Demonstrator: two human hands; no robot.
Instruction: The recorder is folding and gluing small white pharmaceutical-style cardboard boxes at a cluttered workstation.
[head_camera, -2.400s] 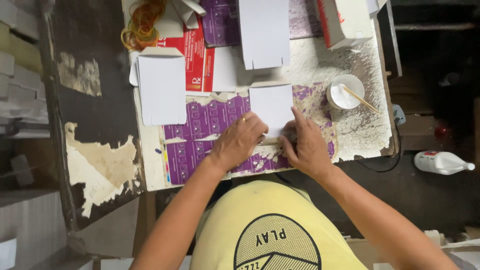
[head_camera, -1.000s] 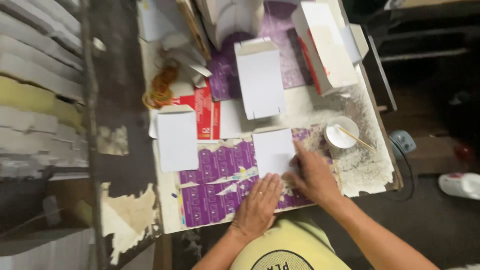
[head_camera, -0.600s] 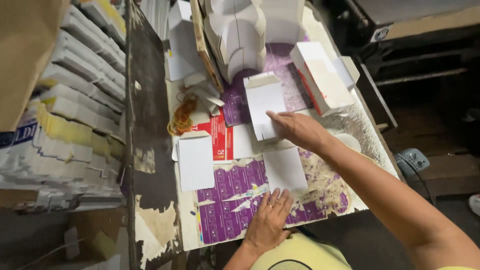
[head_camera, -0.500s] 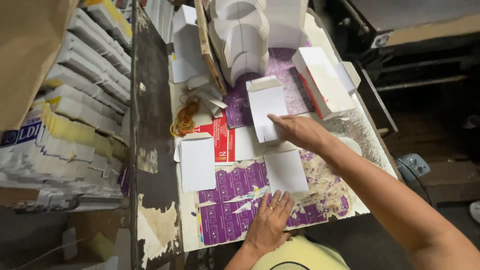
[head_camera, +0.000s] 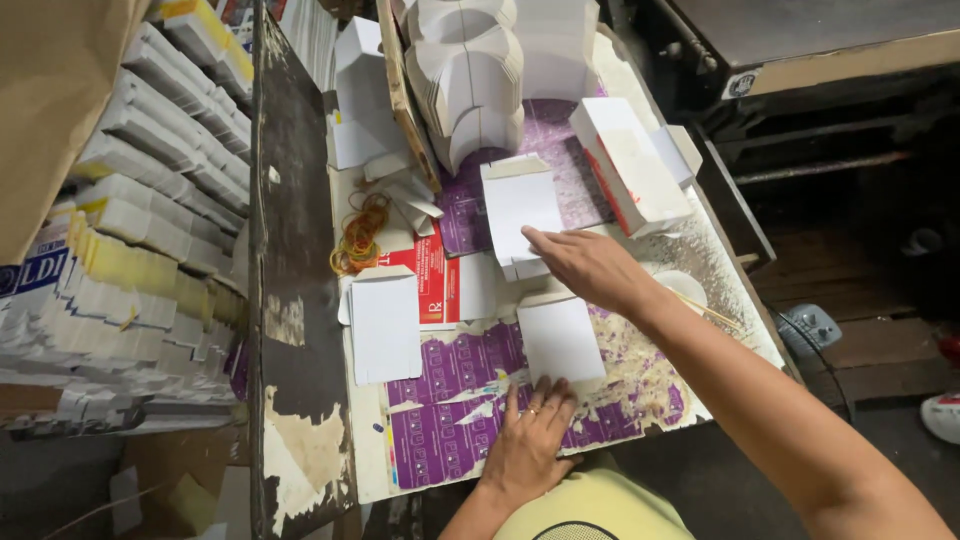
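Scuffed dark work table (head_camera: 300, 300) (paper peeling), stacked flat cartons (head_camera: 150, 230) at left, dim wooden floor (head_camera: 860, 360)

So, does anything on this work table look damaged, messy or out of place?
Yes. The dark board left of the table has its surface peeled away in pale patches. The purple printed sheets under the left hand are torn and crusted. Orange rubber bands lie in a loose tangle. The right hand rests on a white folded carton.
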